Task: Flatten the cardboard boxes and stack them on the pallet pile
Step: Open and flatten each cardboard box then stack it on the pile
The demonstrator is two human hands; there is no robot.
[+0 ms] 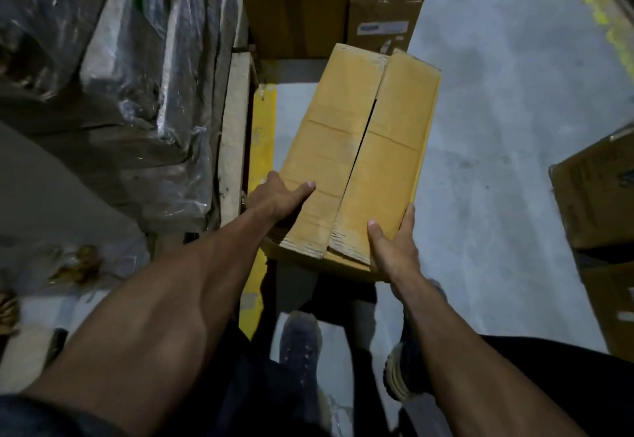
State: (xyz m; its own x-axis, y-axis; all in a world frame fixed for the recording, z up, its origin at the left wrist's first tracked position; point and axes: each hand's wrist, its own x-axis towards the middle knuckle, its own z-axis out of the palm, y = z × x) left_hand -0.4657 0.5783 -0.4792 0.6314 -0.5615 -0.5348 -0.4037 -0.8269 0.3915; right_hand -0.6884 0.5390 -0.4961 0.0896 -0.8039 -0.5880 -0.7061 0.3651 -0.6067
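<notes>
A long yellow-brown cardboard box (pixel 360 148) is held above the grey floor in front of me, its two top flaps closed with a dark gap between them. My left hand (pixel 278 196) grips its near left edge, thumb lying on the top flap and fingers under the side. My right hand (pixel 394 248) holds the near right corner, thumb on top and fingers along the right side. The box still has its full shape.
A plastic-wrapped load (pixel 137 76) on a wooden pallet (pixel 235 134) stands at the left. More cardboard boxes (pixel 380 8) are stacked straight ahead, and another box (pixel 597 196) sits at the right edge. Yellow floor marking (pixel 262 134) runs beside the pallet. My shoes (pixel 302 344) are below.
</notes>
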